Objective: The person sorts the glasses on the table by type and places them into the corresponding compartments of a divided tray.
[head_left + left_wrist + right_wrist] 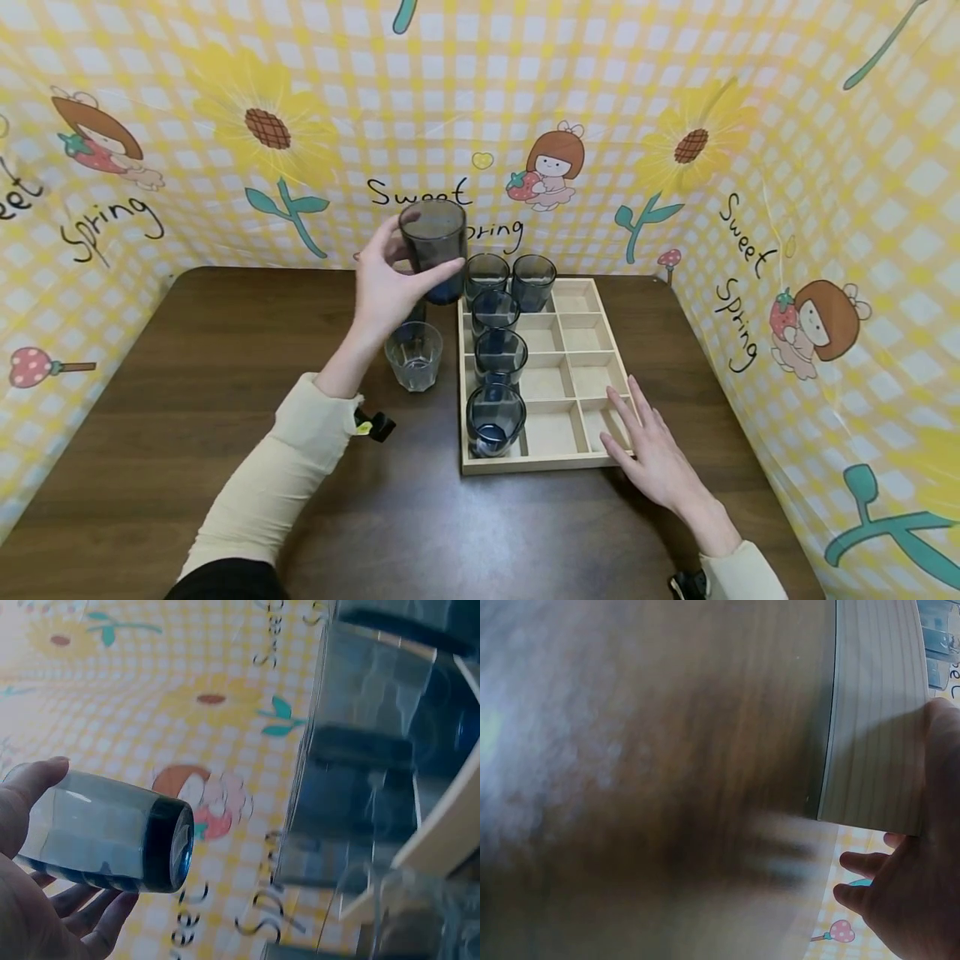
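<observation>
Glass [432, 248] rim-up btwn thumb [39, 778] & fingers [111, 919] of L grip [386, 285].

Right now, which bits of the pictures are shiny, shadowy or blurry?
Head view: a pale shine on the table in front of the tray; left wrist: the held glass looks fairly clear, the lower-right glass hazy; right wrist: the table is blurry, and a shadow darkens the tray's side.
</observation>
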Motion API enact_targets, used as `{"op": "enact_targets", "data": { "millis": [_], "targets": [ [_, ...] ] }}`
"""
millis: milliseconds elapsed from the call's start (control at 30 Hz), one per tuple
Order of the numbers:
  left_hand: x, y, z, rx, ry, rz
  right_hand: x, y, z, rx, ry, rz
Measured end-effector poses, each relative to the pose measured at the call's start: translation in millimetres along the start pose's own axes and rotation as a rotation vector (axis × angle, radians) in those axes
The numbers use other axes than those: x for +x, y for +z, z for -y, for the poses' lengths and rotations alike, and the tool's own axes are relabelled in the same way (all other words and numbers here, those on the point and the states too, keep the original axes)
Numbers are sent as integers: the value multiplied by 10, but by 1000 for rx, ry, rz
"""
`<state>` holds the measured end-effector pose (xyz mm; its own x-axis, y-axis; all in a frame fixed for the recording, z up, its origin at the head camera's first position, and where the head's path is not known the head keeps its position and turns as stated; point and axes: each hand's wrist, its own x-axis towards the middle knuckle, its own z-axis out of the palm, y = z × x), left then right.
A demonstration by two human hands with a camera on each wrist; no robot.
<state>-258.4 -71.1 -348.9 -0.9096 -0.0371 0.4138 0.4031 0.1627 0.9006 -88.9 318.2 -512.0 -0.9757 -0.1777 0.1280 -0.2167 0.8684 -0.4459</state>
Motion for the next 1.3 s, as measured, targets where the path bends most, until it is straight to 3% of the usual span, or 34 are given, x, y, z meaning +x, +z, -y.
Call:
{"op": "enact_targets", "data": {
  "millis": [367, 600, 733, 967, 1300],
  "targets": [
    [-61, 566, -35, 36, -43, 178, 1, 7, 12, -7, -7, -11],
    [-11, 869, -2, 40, -44, 258, -6, -1, 21, -3, -4, -11],
    [34, 1016, 39, 46, -59, 342, -1, -6, 24, -3, -3, -12],
    [55, 1193, 208, 108, -56, 458, 5, 11, 25, 1, -3, -8],
    [52, 1306, 390, 251, 32, 477, 12, 11, 7, -5, -9, -21]
  ]
}}
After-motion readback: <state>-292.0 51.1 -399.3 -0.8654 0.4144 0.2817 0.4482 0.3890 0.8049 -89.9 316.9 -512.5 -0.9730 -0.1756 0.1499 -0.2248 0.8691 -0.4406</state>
